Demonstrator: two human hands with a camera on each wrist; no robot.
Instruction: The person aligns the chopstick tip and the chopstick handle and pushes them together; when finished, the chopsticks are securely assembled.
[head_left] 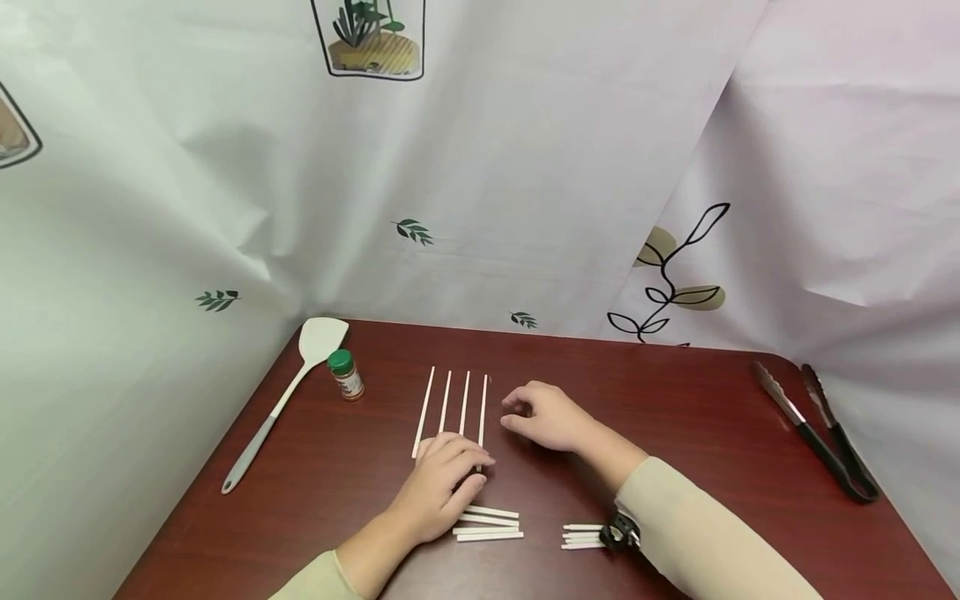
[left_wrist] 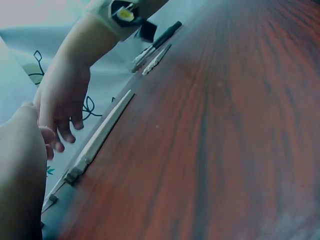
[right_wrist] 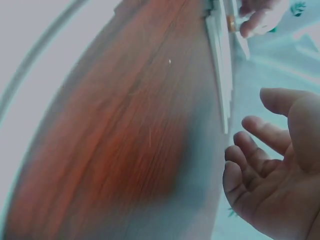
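Several thin white sticks [head_left: 424,408] lie side by side, spaced apart, in the middle of the table. Over their near ends is my left hand [head_left: 446,483], palm down with loosely bent fingers; whether it touches them is hidden. Just right of the rightmost stick, my right hand [head_left: 547,417] hovers with relaxed, slightly curled fingers and nothing in them. In the right wrist view that hand [right_wrist: 280,170] shows an empty palm. By my left wrist lies a group of white sticks [head_left: 489,536], and a further group [head_left: 581,537] is partly hidden by the right sleeve.
A white spatula [head_left: 321,342] with a grey handle lies along the table's left edge. Beside it stands a green-capped spice jar [head_left: 347,379]. Black-handled metal tongs [head_left: 832,450] lie at the right edge. A patterned white curtain [head_left: 480,208] hangs behind the dark red table [head_left: 675,400].
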